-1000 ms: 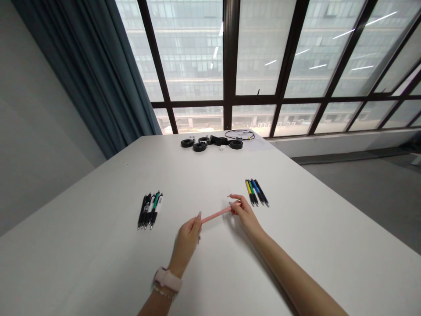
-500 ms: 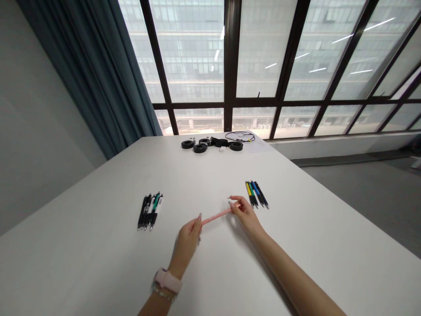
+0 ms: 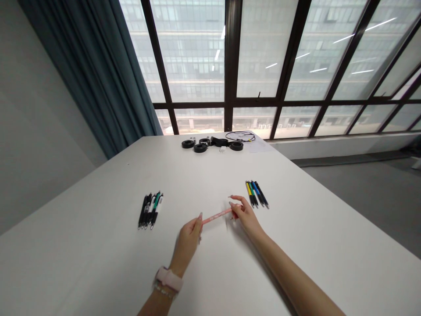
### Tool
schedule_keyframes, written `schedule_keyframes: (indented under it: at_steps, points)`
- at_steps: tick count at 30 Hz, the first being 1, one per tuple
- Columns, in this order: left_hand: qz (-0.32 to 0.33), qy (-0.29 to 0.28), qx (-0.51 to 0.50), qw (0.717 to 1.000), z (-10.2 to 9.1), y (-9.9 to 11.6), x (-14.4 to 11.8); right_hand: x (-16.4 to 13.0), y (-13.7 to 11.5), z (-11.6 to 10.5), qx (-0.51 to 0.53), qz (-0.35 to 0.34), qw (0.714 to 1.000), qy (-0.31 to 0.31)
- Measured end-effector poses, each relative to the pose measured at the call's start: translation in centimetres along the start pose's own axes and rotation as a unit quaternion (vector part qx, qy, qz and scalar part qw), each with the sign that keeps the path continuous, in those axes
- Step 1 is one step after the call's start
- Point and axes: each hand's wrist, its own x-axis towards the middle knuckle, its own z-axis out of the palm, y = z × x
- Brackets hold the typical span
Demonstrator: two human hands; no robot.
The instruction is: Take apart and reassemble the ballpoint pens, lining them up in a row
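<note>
A slim pink pen (image 3: 217, 216) with pale markings along its barrel is held between my two hands, above the table. My left hand (image 3: 190, 232) is closed around its near-left end. The other end is pinched between the thumb and fingers of my right hand (image 3: 244, 214), whose index finger sticks out a little. Left of my hands lies a row of several pens (image 3: 150, 211), mostly black and white, one with a green barrel. Just beyond my right hand rests another group of pens (image 3: 256, 194) in yellow, green, blue and black.
At the far end of the white table (image 3: 184, 175) lie several black rolls (image 3: 200, 148), a thin black cable loop (image 3: 241, 136) and a sheet of paper (image 3: 261, 146). A blue curtain (image 3: 95, 74) and windows stand behind. The table's right edge drops to a grey floor.
The pink pen has turned about its length, so pale markings now show on its barrel. My hands have stayed in nearly the same place.
</note>
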Motion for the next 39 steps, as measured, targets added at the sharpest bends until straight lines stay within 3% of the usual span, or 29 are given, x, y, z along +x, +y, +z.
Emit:
schedule_keyframes:
  at_steps: [11, 19, 31, 39]
  points:
    - [0.0, -0.003, -0.005, 1.0, -0.1, 0.2, 0.1, -0.3, -0.4, 0.2, 0.028, -0.032, 0.999, 0.007]
    - [0.032, 0.011, 0.025, 0.999, -0.3, 0.4, 0.0, -0.2, -1.1, 0.0, 0.03, 0.008, 0.999, -0.019]
    - [0.102, -0.073, 0.017, 0.992, -0.2, 1.1, -0.8, -0.1, -1.1, -0.3, 0.036, 0.028, 0.999, 0.022]
    - [0.119, -0.077, 0.028, 0.99, -0.1, 1.3, -0.9, -0.3, -2.1, -0.2, 0.177, 0.096, 0.979, -0.013]
